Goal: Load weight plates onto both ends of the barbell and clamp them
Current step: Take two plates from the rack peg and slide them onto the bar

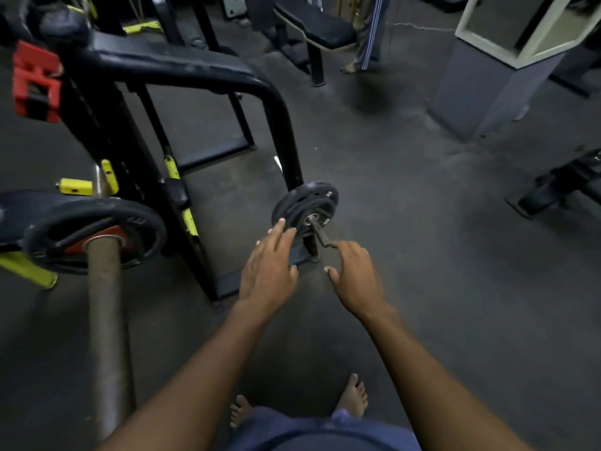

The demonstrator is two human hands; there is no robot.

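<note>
A small black weight plate (pixel 304 203) hangs on a short storage peg (pixel 318 232) low on the black machine frame. My left hand (pixel 268 265) reaches toward it with straight fingers, the fingertips at the plate's lower left rim. My right hand (pixel 353 275) hovers just right of the peg's tip, index finger stretched out, holding nothing. At the left, the thick barbell sleeve (pixel 105 320) points toward me with a large black plate (pixel 94 234) with a red hub on it.
The black machine frame (pixel 182 70) with yellow parts stands at left, a red block (pixel 35 83) on it. A bench (pixel 312 27) and a person's legs are at the back, a grey pillar (pixel 487 79) at right, another machine base (pixel 562 187) at far right. My bare feet show below.
</note>
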